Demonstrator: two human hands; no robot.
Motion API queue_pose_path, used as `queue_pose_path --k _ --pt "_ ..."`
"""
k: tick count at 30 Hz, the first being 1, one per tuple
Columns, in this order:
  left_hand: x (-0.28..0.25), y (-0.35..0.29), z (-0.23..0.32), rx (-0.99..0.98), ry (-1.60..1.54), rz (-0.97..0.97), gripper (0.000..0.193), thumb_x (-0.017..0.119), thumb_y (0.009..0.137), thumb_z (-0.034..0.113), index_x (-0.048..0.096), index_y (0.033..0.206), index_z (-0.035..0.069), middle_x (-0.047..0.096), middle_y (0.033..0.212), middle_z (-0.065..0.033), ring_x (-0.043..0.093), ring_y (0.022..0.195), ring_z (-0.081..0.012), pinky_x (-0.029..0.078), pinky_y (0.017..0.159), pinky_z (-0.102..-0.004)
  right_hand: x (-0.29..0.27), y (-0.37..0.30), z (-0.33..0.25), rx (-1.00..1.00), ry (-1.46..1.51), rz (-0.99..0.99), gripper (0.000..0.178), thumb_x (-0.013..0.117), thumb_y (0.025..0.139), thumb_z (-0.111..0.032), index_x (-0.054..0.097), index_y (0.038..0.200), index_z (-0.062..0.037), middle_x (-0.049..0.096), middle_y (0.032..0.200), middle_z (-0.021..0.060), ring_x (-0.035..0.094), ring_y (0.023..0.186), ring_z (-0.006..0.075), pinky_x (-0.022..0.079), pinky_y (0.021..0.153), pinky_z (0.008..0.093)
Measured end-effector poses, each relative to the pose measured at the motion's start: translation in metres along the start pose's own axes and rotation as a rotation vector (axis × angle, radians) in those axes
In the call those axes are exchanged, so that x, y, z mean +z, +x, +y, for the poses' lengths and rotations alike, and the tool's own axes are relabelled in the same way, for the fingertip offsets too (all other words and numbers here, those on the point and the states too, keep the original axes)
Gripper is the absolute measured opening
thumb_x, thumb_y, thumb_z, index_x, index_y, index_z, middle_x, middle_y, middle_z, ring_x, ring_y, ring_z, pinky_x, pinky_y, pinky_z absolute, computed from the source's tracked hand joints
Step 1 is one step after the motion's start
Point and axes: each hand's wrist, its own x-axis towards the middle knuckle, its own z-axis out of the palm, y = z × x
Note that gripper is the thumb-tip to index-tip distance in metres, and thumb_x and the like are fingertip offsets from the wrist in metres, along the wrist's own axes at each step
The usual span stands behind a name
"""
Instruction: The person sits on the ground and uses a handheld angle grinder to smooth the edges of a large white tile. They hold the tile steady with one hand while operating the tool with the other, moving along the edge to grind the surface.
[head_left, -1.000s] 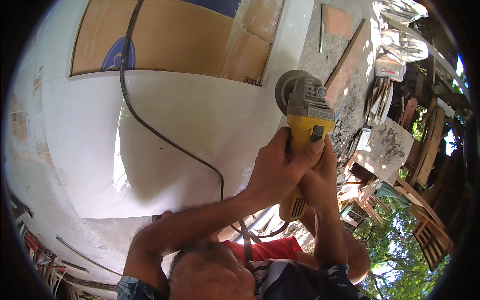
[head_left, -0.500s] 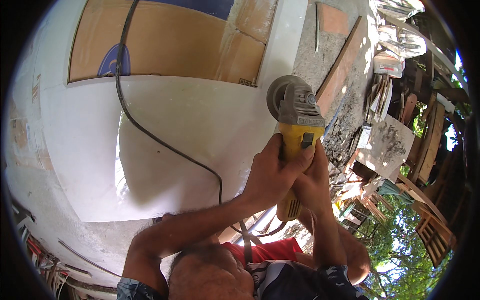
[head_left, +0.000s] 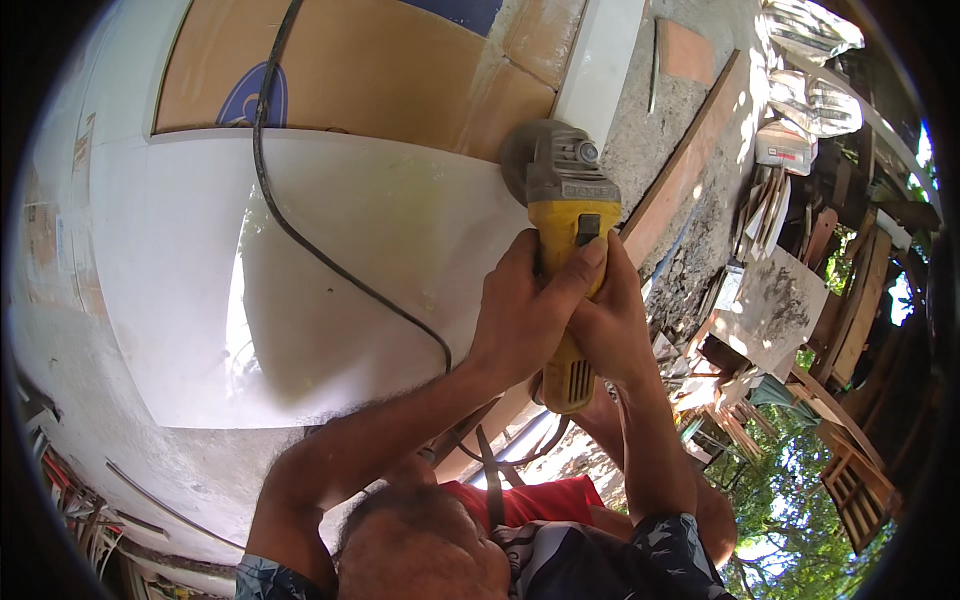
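Both hands clamp the yellow grinder (head_left: 567, 260): left hand (head_left: 520, 315) and right hand (head_left: 610, 325), fingers (head_left: 575, 268) wrapped tight, disc at the white panel (head_left: 330, 290) edge.

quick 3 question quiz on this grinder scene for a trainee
1. True or false: only one hand holds the yellow angle grinder.
2. Where is the grinder's disc? A) at the white panel's upper right edge B) on the ground C) on a wooden chair
3. What black thing lies across the white panel?

Key: 1 false, the left hand and the right hand both grip it. 2 A. 3 the power cord.
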Motion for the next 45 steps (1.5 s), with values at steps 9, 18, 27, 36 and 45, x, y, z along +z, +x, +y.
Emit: queue_pose_path --k 9,18,27,36,45 --pt "-0.003 0.000 -0.002 0.004 0.001 0.020 0.068 0.075 0.105 0.057 0.064 0.120 -0.009 0.077 0.106 -0.0225 0.079 0.097 -0.0263 0.061 0.085 -0.0398 0.000 0.001 0.006 0.032 -0.033 0.008 0.049 0.079 0.094 -0.017 0.057 0.136 -0.0016 0.073 0.116 0.0109 0.072 0.101 0.0169 0.061 0.085 0.0360" --pt "0.001 0.004 -0.010 -0.002 -0.045 -0.013 0.068 0.075 0.105 0.057 0.063 0.121 -0.009 0.077 0.107 -0.0220 0.078 0.097 -0.0255 0.061 0.085 -0.0398 -0.003 -0.001 -0.001 0.048 0.008 -0.010 0.046 0.075 0.096 -0.011 0.055 0.136 0.0000 0.071 0.117 0.0118 0.071 0.099 0.0173 0.061 0.083 0.0346" --pt "0.008 0.002 -0.011 -0.010 0.019 -0.020 0.067 0.075 0.105 0.056 0.064 0.125 -0.007 0.078 0.111 -0.0209 0.079 0.100 -0.0258 0.061 0.088 -0.0399 -0.012 -0.003 0.010 -0.055 -0.065 0.025 0.048 0.075 0.095 -0.010 0.054 0.137 0.0008 0.071 0.116 0.0124 0.071 0.097 0.0166 0.061 0.079 0.0339" --pt "0.003 0.002 -0.009 -0.003 -0.065 0.004 0.067 0.075 0.105 0.056 0.064 0.124 -0.008 0.078 0.111 -0.0209 0.078 0.101 -0.0248 0.061 0.088 -0.0389 -0.007 0.002 0.006 0.004 -0.112 0.004 0.049 0.076 0.092 -0.011 0.054 0.135 0.0003 0.072 0.113 0.0138 0.072 0.096 0.0194 0.062 0.080 0.0371" --pt "0.009 0.002 -0.013 -0.021 -0.059 -0.017 0.066 0.075 0.106 0.056 0.063 0.123 -0.007 0.077 0.111 -0.0197 0.077 0.100 -0.0240 0.060 0.089 -0.0384 -0.011 -0.004 0.009 -0.008 -0.065 0.023 0.049 0.075 0.092 -0.012 0.054 0.136 0.0004 0.072 0.113 0.0146 0.072 0.098 0.0199 0.061 0.082 0.0368"
